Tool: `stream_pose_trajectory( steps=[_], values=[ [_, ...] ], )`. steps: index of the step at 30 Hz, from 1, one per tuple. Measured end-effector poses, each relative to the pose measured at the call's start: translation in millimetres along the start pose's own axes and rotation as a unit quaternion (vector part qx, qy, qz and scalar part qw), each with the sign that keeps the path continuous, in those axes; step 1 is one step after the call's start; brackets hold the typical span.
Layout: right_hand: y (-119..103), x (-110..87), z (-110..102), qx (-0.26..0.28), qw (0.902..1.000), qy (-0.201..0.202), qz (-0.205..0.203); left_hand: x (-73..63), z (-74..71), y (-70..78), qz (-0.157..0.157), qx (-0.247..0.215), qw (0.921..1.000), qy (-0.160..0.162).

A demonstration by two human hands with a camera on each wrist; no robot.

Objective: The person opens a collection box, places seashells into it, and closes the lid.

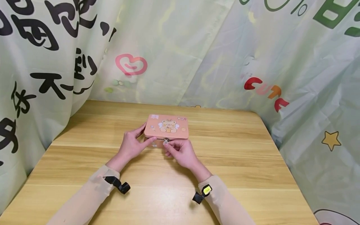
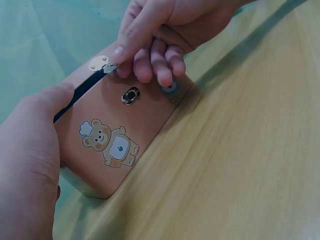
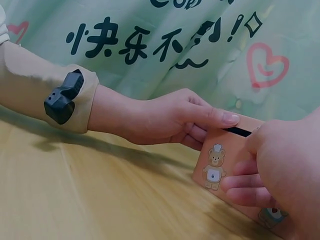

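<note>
A pink tin box [image 1: 166,122] with a bear printed on its lid sits on the table. My left hand [image 1: 131,143] grips its left side, the thumb lying along the front edge of the lid. Between thumb and index finger, my right hand [image 1: 182,152] pinches the metal clasp [image 2: 98,63] at the lid's front; its other fingers curl loosely before the box. In the left wrist view a dark gap runs under the lid's front edge. The metal catch [image 2: 131,96] on the front wall stands free of the clasp. The box's inside is hidden.
The wooden table [image 1: 239,162] extends around the box on all sides. A printed curtain [image 1: 168,56] hangs behind the table and along both its sides. A small black camera [image 1: 123,187] is strapped to my left wrist, another [image 1: 198,197] to my right.
</note>
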State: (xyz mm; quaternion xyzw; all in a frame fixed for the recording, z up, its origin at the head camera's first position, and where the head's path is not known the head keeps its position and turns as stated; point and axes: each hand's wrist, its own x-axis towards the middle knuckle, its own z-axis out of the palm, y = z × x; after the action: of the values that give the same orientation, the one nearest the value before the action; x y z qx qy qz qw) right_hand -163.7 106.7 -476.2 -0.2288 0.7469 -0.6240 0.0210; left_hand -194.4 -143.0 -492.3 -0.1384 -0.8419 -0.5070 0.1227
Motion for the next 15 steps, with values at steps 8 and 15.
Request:
stream_pose_trajectory(
  steps=[8, 15],
  values=[
    [6.8, -0.7, 1.1, -0.001, 0.9999, -0.013, 0.009, -1.9, 1.0, -2.7, 0.003, 0.008, 1.0, 0.004],
    [10.9, -3.0, -0.4, -0.024, 0.9992, -0.025, 0.019, -4.8, 1.2, -2.0, 0.003, 0.02, 0.9998, 0.001]
  ],
)
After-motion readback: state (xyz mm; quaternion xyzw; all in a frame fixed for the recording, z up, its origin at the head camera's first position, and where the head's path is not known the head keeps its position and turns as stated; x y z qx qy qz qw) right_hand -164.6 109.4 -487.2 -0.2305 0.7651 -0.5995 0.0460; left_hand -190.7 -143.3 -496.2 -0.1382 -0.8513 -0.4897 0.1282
